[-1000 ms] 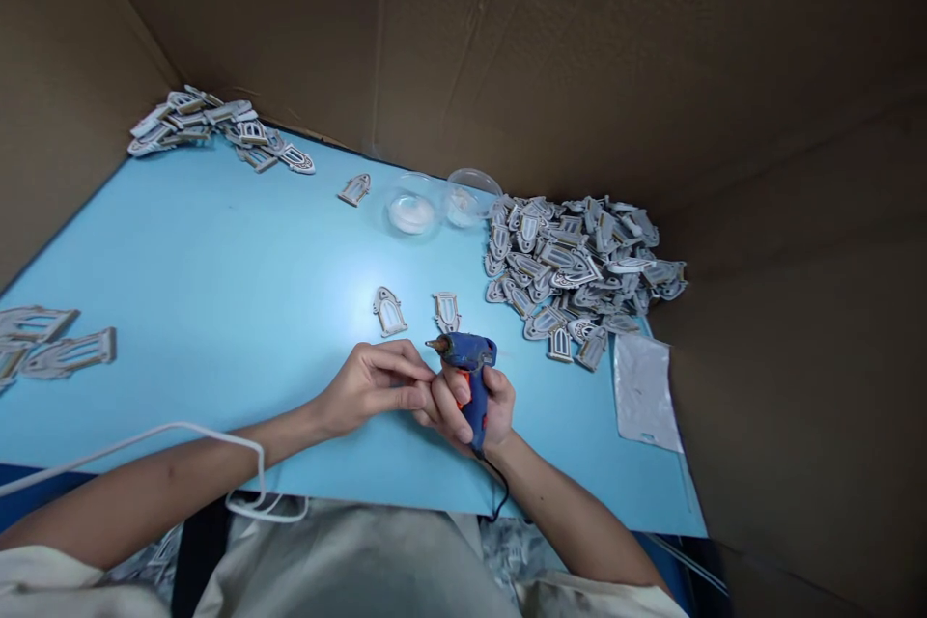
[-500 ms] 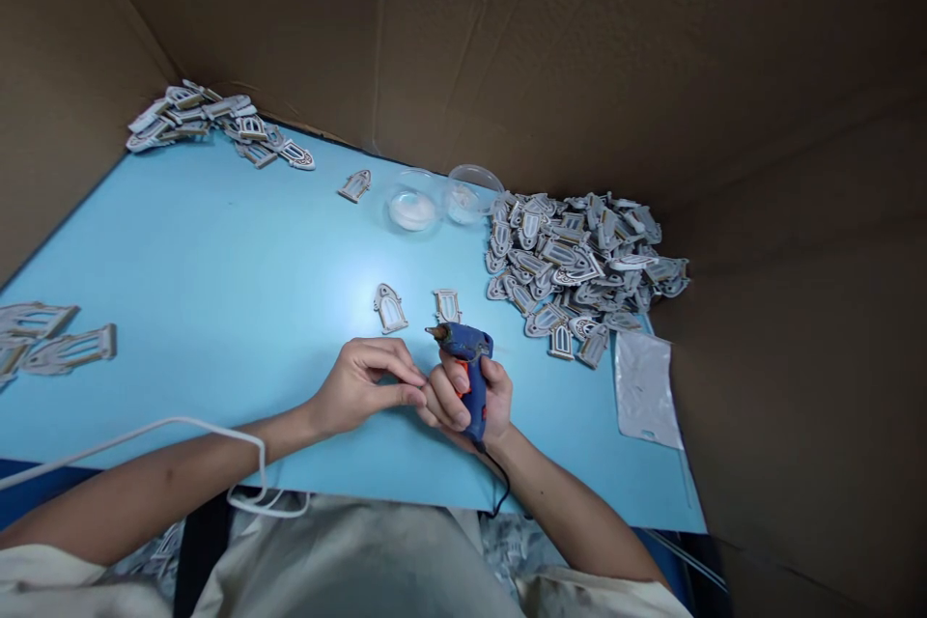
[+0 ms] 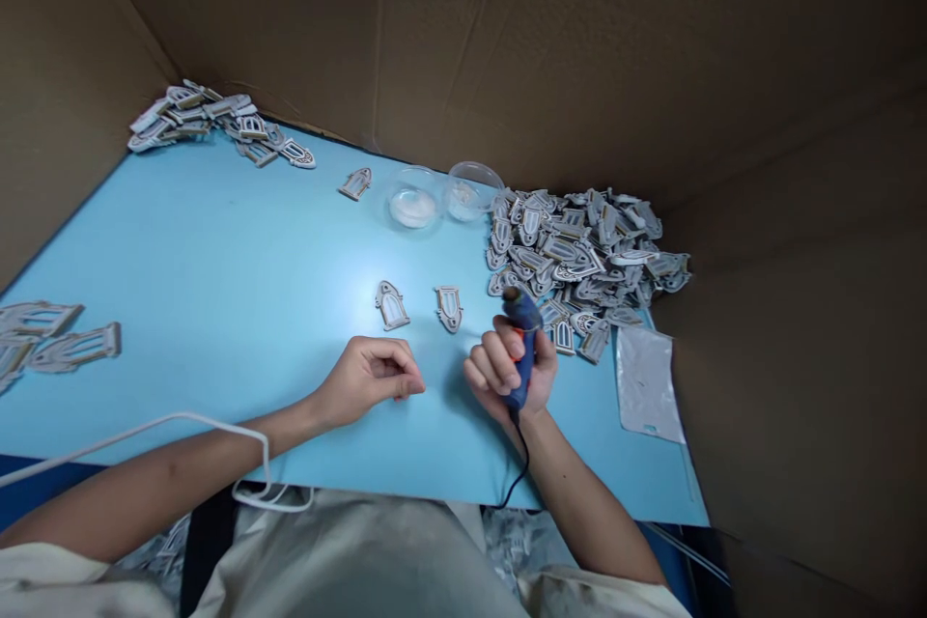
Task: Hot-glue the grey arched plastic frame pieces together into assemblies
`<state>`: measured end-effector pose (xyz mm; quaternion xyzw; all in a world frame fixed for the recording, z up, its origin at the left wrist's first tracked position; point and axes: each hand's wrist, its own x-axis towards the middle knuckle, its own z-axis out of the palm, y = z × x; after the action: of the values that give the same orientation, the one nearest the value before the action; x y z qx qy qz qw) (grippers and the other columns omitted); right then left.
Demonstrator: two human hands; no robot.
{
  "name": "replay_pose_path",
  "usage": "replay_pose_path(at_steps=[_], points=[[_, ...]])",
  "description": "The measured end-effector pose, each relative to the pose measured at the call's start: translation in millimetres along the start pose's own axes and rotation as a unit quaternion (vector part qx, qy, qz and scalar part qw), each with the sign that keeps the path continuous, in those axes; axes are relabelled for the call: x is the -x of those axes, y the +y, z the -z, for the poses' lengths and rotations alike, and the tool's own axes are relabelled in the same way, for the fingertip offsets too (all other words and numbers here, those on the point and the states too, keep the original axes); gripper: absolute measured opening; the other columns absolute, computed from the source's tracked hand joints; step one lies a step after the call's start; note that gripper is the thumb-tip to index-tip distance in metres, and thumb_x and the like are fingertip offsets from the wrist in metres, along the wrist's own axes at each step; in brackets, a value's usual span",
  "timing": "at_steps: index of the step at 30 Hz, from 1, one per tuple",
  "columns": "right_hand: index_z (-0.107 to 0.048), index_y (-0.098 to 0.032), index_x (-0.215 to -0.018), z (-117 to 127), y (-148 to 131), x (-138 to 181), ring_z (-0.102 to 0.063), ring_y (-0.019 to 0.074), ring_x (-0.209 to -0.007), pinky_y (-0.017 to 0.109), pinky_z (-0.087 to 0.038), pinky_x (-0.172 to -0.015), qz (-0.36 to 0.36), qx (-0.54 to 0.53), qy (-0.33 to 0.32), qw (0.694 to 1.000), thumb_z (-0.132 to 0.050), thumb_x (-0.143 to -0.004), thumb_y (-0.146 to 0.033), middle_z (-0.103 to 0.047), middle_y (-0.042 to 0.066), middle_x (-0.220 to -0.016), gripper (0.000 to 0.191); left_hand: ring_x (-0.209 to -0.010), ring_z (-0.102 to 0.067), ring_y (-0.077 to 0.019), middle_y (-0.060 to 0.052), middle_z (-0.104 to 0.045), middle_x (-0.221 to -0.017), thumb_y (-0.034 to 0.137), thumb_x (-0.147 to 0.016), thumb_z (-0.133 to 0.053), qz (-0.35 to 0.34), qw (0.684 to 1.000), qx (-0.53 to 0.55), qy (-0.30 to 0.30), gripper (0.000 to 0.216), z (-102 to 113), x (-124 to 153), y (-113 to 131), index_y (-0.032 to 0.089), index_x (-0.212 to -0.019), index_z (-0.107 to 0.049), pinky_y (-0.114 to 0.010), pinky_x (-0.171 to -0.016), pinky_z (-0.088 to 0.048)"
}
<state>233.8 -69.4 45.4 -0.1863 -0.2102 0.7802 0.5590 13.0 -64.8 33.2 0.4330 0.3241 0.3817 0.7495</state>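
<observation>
My right hand [image 3: 507, 369] grips a blue glue gun [image 3: 522, 333] by its handle, nozzle turned away from me toward the big pile of grey window-shaped cutouts [image 3: 579, 256]. My left hand [image 3: 369, 377] rests on the blue table [image 3: 217, 290] with its fingers curled in and thumb meeting the fingertips; whether anything small is pinched there is hidden. Two single cutouts lie just beyond the hands, one [image 3: 392, 304] ahead of my left hand and one [image 3: 449, 307] to its right.
Two clear round dishes [image 3: 412, 198] [image 3: 472, 187] stand at the back. A smaller cutout pile [image 3: 217, 121] lies at the far left corner, larger pieces [image 3: 50, 338] at the left edge, a plastic bag [image 3: 644, 384] at right. Cardboard walls surround the table. A white cable [image 3: 181, 425] loops near my left arm.
My right hand has swung the glue gun away from my left hand, up and to the right. The hands, which were touching, are now apart. My left hand stayed put.
</observation>
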Motion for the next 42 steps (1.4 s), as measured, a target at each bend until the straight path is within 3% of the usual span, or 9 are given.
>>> replay_pose_path(at_steps=[3, 7, 18, 22, 26, 29, 32, 38, 42], points=[[-0.037, -0.026, -0.069, 3, -15, 0, -0.015, 0.0108, -0.039, 0.028, -0.025, -0.045, 0.049, 0.01, 0.018, 0.999, -0.073, -0.094, -0.054, -0.03, -0.012, -0.046, 0.051, -0.064, -0.063, -0.0107, -0.006, -0.074, -0.083, 0.043, -0.078, -0.096, 0.015, 0.999, 0.026, -0.015, 0.031, 1, 0, 0, 0.015, -0.086, -0.084, -0.023, -0.061, -0.054], [-0.039, -0.026, -0.068, 3, -20, -2, -0.016, 0.0107, -0.038, 0.029, -0.023, -0.044, 0.059, 0.013, 0.013, 0.998, -0.076, -0.092, -0.052, -0.03, -0.012, -0.045, 0.051, -0.073, -0.068, -0.0139, -0.014, -0.079, -0.108, 0.054, -0.091, -0.083, 0.025, 0.996, 0.066, -0.052, 0.041, 2, -1, -1, 0.016, -0.107, -0.086, -0.029, -0.069, -0.058], [-0.038, -0.027, -0.07, 12, -11, 6, -0.017, 0.0116, -0.037, 0.028, -0.029, -0.045, 0.027, 0.031, 0.053, 0.998, -0.067, -0.095, -0.061, -0.031, -0.012, -0.045, 0.051, -0.07, -0.065, -0.0157, -0.013, -0.079, -0.085, 0.062, -0.098, -0.072, -0.001, 0.995, -0.083, -0.06, 0.052, 8, -1, 0, 0.014, -0.085, -0.085, -0.028, -0.07, -0.055], [-0.043, -0.027, -0.072, 15, -2, 9, -0.017, 0.0098, -0.032, 0.026, -0.029, -0.043, 0.018, -0.07, -0.043, 0.996, -0.064, -0.099, -0.055, -0.041, -0.012, -0.043, 0.045, -0.068, -0.067, -0.0165, -0.013, -0.08, -0.081, 0.062, -0.097, -0.072, -0.033, 0.988, -0.135, -0.07, 0.053, 7, -1, -2, 0.014, -0.082, -0.086, -0.027, -0.065, -0.054], [-0.047, -0.025, -0.073, 10, 3, 8, -0.025, 0.0082, -0.033, 0.022, -0.031, -0.041, 0.012, -0.168, -0.17, 0.971, -0.056, -0.105, -0.046, -0.049, -0.01, -0.047, 0.039, -0.067, -0.069, -0.0177, -0.012, -0.079, -0.075, 0.061, -0.097, -0.073, -0.068, 0.981, -0.166, -0.071, 0.051, 6, 0, -6, 0.016, -0.077, -0.085, -0.028, -0.064, -0.053], [-0.048, -0.026, -0.073, 6, 3, 8, -0.027, 0.0081, -0.032, 0.02, -0.031, -0.038, 0.013, -0.185, -0.198, 0.963, -0.054, -0.106, -0.045, -0.047, -0.011, -0.046, 0.039, -0.067, -0.07, -0.0181, -0.01, -0.076, -0.067, 0.062, -0.101, -0.067, -0.093, 0.978, -0.167, -0.08, 0.056, 6, 0, -9, 0.018, -0.07, -0.083, -0.028, -0.067, -0.054], [-0.049, -0.026, -0.07, 6, 3, 9, -0.024, 0.0079, -0.029, 0.021, -0.028, -0.035, 0.012, -0.157, -0.171, 0.973, -0.059, -0.103, -0.049, -0.045, -0.012, -0.041, 0.042, -0.071, -0.071, -0.0176, -0.011, -0.078, -0.072, 0.06, -0.107, -0.057, -0.092, 0.977, -0.166, -0.1, 0.06, 7, -1, -9, 0.017, -0.074, -0.083, -0.028, -0.071, -0.056], [-0.044, -0.026, -0.066, 6, -1, 9, -0.022, 0.0091, -0.03, 0.025, -0.027, -0.038, 0.014, -0.081, -0.085, 0.993, -0.067, -0.096, -0.053, -0.04, -0.012, -0.04, 0.046, -0.088, -0.075, -0.0202, -0.015, -0.082, -0.104, 0.055, -0.11, -0.053, -0.082, 0.964, -0.209, -0.145, 0.05, 2, 0, -10, 0.017, -0.106, -0.085, -0.029, -0.075, -0.059], [-0.04, -0.027, -0.068, 5, -5, 5, -0.022, 0.0112, -0.034, 0.028, -0.029, -0.044, 0.016, -0.024, -0.04, 0.999, -0.066, -0.094, -0.058, -0.038, -0.011, -0.045, 0.048, -0.085, -0.079, -0.0212, -0.013, -0.084, -0.093, 0.051, -0.107, -0.062, -0.121, 0.951, -0.247, -0.138, 0.042, 2, -4, 1, 0.019, -0.095, -0.087, -0.031, -0.079, -0.062]])
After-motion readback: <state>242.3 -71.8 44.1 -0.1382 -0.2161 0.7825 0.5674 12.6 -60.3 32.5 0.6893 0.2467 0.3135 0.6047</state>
